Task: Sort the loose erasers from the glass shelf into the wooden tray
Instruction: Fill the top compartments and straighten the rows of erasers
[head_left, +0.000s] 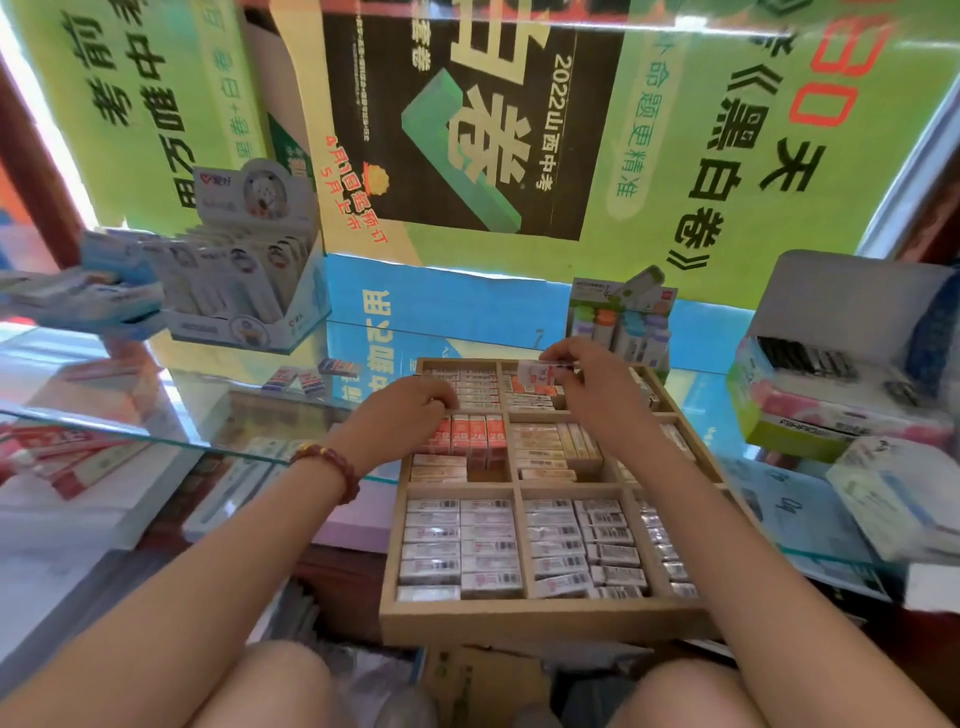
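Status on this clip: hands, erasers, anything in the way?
Right hand pinches one eraser over the tray, far row. Left hand curled over left compartments, grip unclear. Loose erasers on glass shelf. Nothing blocking.

Single view, head-worn, wide-angle. It looks forward and steeply down; both forearms enter from the bottom edge, knees below them. Close range: left hand (410, 410) and right hand (597, 395) sit near frame centre, the right pinching an eraser (537, 373). The wooden tray (519, 618) spreads beneath and nearer than the fingers, the glass shelf (182, 410) runs out to their left, and the posters (727, 156) stand beyond the fingertips. Straight lines bend at the frame edges.
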